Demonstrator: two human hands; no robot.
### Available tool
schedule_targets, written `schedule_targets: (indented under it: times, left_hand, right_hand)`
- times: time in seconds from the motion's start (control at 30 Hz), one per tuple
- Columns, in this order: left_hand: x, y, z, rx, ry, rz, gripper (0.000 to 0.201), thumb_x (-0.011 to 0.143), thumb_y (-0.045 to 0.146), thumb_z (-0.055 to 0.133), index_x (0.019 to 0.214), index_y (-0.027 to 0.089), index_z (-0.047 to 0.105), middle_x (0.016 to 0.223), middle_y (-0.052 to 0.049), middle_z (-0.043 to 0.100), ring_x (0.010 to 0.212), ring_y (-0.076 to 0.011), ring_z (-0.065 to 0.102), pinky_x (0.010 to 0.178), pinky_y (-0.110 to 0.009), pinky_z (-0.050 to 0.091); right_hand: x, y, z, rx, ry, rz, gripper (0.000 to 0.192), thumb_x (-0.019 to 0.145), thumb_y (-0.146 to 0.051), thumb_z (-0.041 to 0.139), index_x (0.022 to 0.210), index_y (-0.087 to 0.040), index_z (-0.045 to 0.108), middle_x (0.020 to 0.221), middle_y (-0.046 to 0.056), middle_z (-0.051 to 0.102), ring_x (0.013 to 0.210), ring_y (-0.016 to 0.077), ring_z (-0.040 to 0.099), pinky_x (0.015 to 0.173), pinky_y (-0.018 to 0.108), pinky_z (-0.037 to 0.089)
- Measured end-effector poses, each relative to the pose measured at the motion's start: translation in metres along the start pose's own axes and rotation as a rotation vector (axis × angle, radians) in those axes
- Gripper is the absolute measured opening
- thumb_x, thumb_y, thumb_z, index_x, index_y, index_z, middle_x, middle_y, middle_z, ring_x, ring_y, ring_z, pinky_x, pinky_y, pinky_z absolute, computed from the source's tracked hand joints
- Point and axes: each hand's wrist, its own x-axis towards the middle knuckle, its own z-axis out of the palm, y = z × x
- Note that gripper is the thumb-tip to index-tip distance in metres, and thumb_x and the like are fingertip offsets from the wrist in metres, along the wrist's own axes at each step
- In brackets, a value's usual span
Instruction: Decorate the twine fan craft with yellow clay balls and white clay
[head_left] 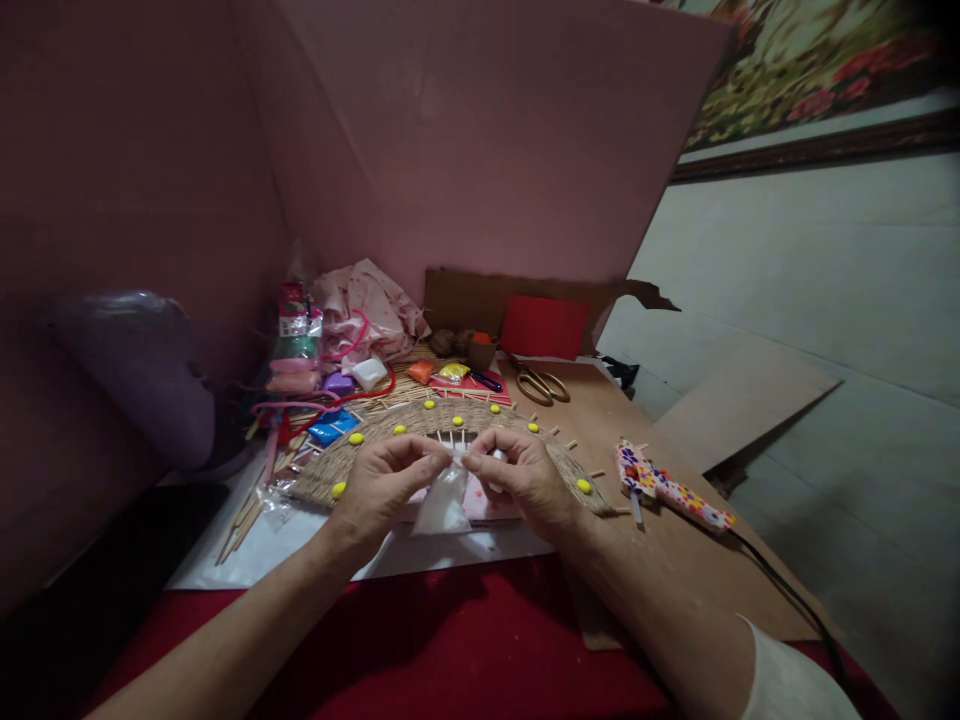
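Note:
My left hand point(390, 475) and my right hand point(521, 475) meet at the middle, each with thumb and fingers pinched at the top of a small clear plastic bag point(442, 505). The bag hangs down between them and looks whitish. A bit of something white point(497, 468) shows by my right fingers; its kind is unclear. Beneath and behind both hands lies a half-round fan shape wound in jute twine point(480, 408), with yellow dots along it and wooden sticks poking out around its rim. Pale pink material point(481, 498) shows inside its arc, partly hidden by the hands.
A flowered glue gun point(675, 492) with a black cord lies right on brown cardboard point(600, 400). Behind are gold-handled scissors point(544, 385), a red card point(545, 327) and clay packets point(369, 373). At left are pink cloth point(371, 305) and loose sticks point(240, 525).

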Motion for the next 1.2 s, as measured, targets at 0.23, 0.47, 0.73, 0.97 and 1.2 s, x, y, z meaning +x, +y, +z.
schedule_targets:
  times: [0.23, 0.47, 0.73, 0.97, 1.2]
  left_hand:
    - [-0.0009, 0.0047, 0.0013, -0.041, 0.058, -0.082, 0.020, 0.061, 0.031, 0.077, 0.066, 0.014, 0.066, 0.060, -0.001, 0.062, 0.051, -0.0089, 0.052, 0.046, -0.018, 0.040]
    - [0.0008, 0.0028, -0.0004, -0.068, 0.006, -0.069, 0.016, 0.061, 0.027, 0.076, 0.064, 0.015, 0.067, 0.057, 0.001, 0.060, 0.048, -0.0070, 0.049, 0.044, -0.017, 0.038]
    - [-0.0007, 0.0009, -0.0023, -0.045, -0.031, -0.087, 0.021, 0.070, 0.037, 0.070, 0.073, 0.016, 0.067, 0.070, -0.002, 0.063, 0.059, -0.0101, 0.055, 0.050, -0.018, 0.043]
    - [0.0011, 0.0019, -0.0056, -0.115, -0.117, -0.199, 0.023, 0.069, 0.036, 0.072, 0.076, 0.015, 0.068, 0.069, -0.002, 0.062, 0.058, -0.0090, 0.054, 0.054, -0.021, 0.045]
    - [0.0014, -0.0005, -0.0067, -0.083, -0.105, -0.193, 0.022, 0.069, 0.035, 0.073, 0.077, 0.016, 0.067, 0.069, 0.000, 0.060, 0.057, -0.0083, 0.053, 0.054, -0.021, 0.044]
  right_hand:
    - [0.0018, -0.0020, 0.0007, -0.005, 0.075, -0.009, 0.028, 0.068, -0.041, 0.071, 0.069, -0.017, 0.057, 0.047, -0.008, 0.040, 0.039, 0.0045, 0.031, 0.038, 0.018, 0.024]
    - [0.0007, 0.0000, -0.0003, 0.036, -0.008, 0.018, 0.025, 0.070, -0.039, 0.069, 0.070, -0.018, 0.057, 0.048, -0.008, 0.041, 0.039, 0.0052, 0.033, 0.037, 0.018, 0.026]
    - [-0.0007, -0.0019, 0.0027, -0.092, 0.100, -0.037, 0.023, 0.070, -0.036, 0.069, 0.065, -0.017, 0.058, 0.045, -0.007, 0.044, 0.038, 0.0055, 0.034, 0.038, 0.020, 0.024]
    - [-0.0004, -0.0026, 0.0007, 0.068, 0.044, -0.008, 0.023, 0.068, -0.034, 0.071, 0.066, -0.017, 0.056, 0.045, -0.008, 0.041, 0.038, 0.0049, 0.031, 0.037, 0.018, 0.023]
    - [-0.0002, 0.0003, 0.0000, 0.040, -0.004, 0.051, 0.027, 0.070, -0.040, 0.070, 0.070, -0.017, 0.056, 0.049, -0.007, 0.042, 0.041, 0.0052, 0.033, 0.039, 0.018, 0.027]
